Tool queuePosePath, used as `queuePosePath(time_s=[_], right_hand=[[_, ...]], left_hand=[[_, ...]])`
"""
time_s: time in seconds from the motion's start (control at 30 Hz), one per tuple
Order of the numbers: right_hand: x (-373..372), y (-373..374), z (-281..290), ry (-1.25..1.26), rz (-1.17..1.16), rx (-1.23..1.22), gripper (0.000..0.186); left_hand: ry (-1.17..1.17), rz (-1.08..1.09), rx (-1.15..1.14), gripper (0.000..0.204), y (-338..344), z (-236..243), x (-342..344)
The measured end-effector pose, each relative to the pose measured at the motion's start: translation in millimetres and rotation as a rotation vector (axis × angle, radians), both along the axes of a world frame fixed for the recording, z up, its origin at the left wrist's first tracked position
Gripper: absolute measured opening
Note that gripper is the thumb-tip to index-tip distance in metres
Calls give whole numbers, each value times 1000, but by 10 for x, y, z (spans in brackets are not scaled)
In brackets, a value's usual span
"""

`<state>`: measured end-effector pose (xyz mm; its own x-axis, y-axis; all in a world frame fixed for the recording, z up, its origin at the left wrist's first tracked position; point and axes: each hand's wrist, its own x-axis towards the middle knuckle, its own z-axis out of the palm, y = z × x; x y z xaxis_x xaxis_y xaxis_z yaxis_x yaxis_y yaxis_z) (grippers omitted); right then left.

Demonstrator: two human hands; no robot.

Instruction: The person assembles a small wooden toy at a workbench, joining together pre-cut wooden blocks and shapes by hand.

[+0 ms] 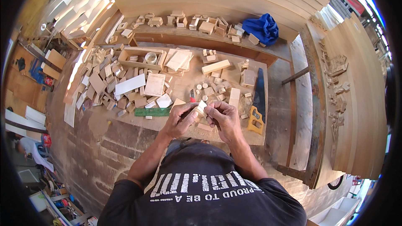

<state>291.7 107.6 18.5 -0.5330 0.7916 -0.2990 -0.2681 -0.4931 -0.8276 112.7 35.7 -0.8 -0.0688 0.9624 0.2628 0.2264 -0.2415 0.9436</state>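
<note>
Over the near part of the wooden worktable [184, 86], my two hands meet around a small pale wooden piece [201, 108]. My left hand [181, 119] is closed on its left side, with the thumb along the near face. From the other side, the fingers of my right hand [223, 119] pinch at its edge; whether they hold a second small part, I cannot make out. Just beyond them lie a tool with a red part [192, 97] and several small wooden discs and blocks [205, 86]. A flat wooden block [205, 127] shows below my hands.
A handsaw with a yellow handle [256, 120] lies at the right edge. Loose wood offcuts [98, 83] heap up at the left, near a green strip [151, 112]. Behind them sits a wooden box [130, 63] with a jar [150, 58]. Wooden toy vehicles [155, 21] and blue cloth [263, 29] occupy the back shelf.
</note>
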Motion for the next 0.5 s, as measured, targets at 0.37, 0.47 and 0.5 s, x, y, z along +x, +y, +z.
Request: queuePosePath(time_s=[0.37, 0.47, 0.5], right_hand=[[40, -2, -6, 32, 87, -72, 9], [59, 23, -17, -4, 123, -62, 8], [65, 30, -19, -19, 140, -58, 8]], left_hand=[[-43, -162, -241, 41, -25, 202, -174], [-114, -193, -319, 41, -14, 279, -167], [-140, -196, -338, 41, -7, 297, -161]])
